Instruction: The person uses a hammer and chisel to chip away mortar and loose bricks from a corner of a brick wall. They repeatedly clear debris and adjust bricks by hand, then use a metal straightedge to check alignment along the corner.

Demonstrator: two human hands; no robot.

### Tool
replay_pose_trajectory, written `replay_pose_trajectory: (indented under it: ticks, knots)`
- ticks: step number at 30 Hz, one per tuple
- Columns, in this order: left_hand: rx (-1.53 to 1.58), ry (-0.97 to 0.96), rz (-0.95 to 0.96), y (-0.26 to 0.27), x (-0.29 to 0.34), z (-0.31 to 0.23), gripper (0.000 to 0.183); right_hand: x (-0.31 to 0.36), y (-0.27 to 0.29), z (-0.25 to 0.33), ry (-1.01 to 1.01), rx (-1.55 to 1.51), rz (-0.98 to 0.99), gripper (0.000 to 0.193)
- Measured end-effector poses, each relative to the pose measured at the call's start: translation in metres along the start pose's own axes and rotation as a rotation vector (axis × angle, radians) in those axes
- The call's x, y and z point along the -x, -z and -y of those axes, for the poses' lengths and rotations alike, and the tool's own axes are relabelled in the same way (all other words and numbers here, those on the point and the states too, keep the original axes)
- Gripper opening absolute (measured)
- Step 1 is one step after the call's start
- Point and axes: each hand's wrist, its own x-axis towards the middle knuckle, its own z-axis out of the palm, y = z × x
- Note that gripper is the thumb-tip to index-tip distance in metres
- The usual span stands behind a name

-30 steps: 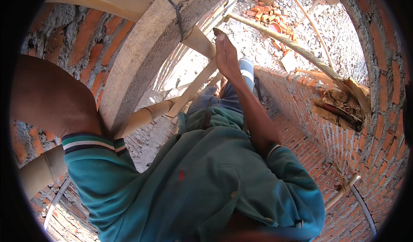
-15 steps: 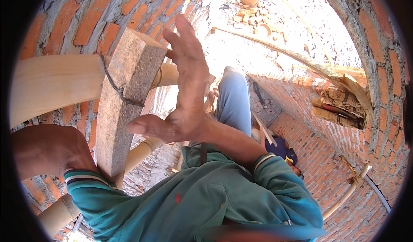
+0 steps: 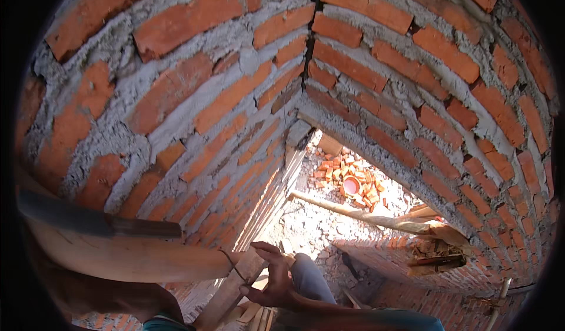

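There are no packages, labels, signs or screens in this view.
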Motion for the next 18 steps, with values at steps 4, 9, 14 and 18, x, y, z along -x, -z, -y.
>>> replay_pose_trajectory:
  ticks: [4,9,14,18]
  knots:
    - [0.053,-0.088,0.069,0.009,-0.033,-0.015,0.047,-0.023,-0.001,0.014,-0.082,0.044,0.067,0.082]
    - [0.145,-0.053,0.238,0.014,-0.046,-0.025,0.036,-0.065,-0.006,0.026,-0.186,0.121,0.103,0.071]
    - [0.098,-0.001,0.398,0.013,-0.07,-0.04,0.034,-0.088,-0.002,0.042,-0.36,0.261,0.256,0.063]
    - [0.088,0.044,0.496,0.017,-0.083,-0.051,0.033,-0.113,0.04,0.107,-0.424,0.47,0.695,0.058]
